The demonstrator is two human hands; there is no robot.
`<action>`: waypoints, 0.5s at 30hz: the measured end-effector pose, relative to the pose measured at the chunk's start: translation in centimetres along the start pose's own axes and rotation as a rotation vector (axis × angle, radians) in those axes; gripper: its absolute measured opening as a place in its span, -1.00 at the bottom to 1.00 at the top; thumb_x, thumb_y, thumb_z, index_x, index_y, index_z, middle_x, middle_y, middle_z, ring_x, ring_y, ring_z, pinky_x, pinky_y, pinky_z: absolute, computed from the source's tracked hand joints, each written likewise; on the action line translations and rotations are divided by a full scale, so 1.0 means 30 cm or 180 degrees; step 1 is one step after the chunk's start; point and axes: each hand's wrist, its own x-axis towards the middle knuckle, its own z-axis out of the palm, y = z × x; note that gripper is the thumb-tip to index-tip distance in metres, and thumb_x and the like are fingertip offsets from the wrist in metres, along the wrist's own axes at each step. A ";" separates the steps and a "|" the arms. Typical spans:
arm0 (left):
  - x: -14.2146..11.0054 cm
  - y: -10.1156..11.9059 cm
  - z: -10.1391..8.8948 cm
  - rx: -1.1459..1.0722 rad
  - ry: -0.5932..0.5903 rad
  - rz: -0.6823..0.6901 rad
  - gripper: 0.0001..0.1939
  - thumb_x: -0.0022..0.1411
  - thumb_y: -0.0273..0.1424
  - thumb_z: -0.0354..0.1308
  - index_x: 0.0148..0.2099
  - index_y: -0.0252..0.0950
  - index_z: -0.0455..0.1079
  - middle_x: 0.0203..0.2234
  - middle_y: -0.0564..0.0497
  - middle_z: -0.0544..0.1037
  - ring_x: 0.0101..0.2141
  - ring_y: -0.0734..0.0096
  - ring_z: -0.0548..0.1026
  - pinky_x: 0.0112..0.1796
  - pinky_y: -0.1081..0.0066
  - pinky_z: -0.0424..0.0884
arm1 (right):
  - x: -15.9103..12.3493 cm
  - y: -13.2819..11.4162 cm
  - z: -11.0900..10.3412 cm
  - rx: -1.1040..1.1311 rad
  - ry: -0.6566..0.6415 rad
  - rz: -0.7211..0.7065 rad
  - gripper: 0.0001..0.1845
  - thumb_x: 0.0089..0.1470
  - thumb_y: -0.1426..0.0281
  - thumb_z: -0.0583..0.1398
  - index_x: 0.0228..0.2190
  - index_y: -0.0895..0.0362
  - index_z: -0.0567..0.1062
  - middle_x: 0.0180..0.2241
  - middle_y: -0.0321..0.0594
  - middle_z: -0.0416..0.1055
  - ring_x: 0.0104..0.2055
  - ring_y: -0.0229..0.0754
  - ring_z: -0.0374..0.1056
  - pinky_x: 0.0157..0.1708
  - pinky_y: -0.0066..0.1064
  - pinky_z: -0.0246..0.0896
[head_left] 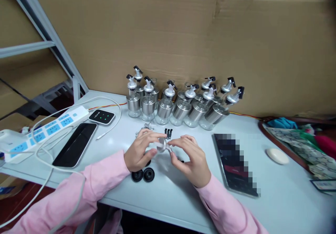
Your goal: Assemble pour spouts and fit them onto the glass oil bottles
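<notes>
Worktop (168, 193): pale, cardboard (157, 34) upright at twelve o'clock.
Right hand (194, 160): narrow, fingertips on silver spout (163, 145), slim end.
Left hand (138, 153): curved at round end; firm grip cannot be confirmed.
Step, judged: handling one loose spout; next move calls for steady fingertips.
Black discs (149, 174): seven o'clock.
Bottles (165, 112): twelve o'clock, spouts fitted.

Bottles (181, 111) behind, open tabletop (183, 206) in front.
</notes>
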 end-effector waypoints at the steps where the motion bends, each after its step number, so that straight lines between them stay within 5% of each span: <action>1: 0.001 0.000 -0.001 0.0014 0.0052 0.0030 -0.76 0.35 -0.31 -0.20 -0.13 -0.31 0.23 -0.12 -0.21 0.47 -0.13 0.26 0.42 -0.10 0.17 0.18 | 0.000 0.001 -0.003 0.0035 0.0009 0.0023 -0.79 -0.02 0.56 0.13 -0.28 0.10 0.36 -0.39 -0.22 0.45 -0.36 -0.17 0.35 -0.23 -0.22 0.14; 7: 0.013 0.005 -0.003 0.0209 0.0175 0.0172 -0.85 0.29 -0.42 -0.05 -0.14 -0.32 0.30 -0.32 -0.10 0.54 -0.26 0.34 0.47 -0.19 0.28 0.25 | -0.005 0.001 -0.008 0.0275 0.0041 0.0359 -0.78 0.05 0.53 0.08 -0.22 0.10 0.36 -0.40 -0.22 0.41 -0.32 -0.17 0.33 -0.29 -0.31 0.22; 15: 0.010 0.007 -0.010 0.0522 0.0013 0.0285 -0.83 0.29 -0.44 -0.08 -0.14 -0.30 0.31 -0.24 -0.13 0.52 -0.23 0.31 0.46 -0.21 0.27 0.27 | 0.001 0.008 -0.010 0.0596 0.0070 0.0606 -0.78 0.12 0.47 0.09 -0.18 0.08 0.42 -0.34 -0.17 0.43 -0.29 -0.18 0.37 -0.28 -0.35 0.28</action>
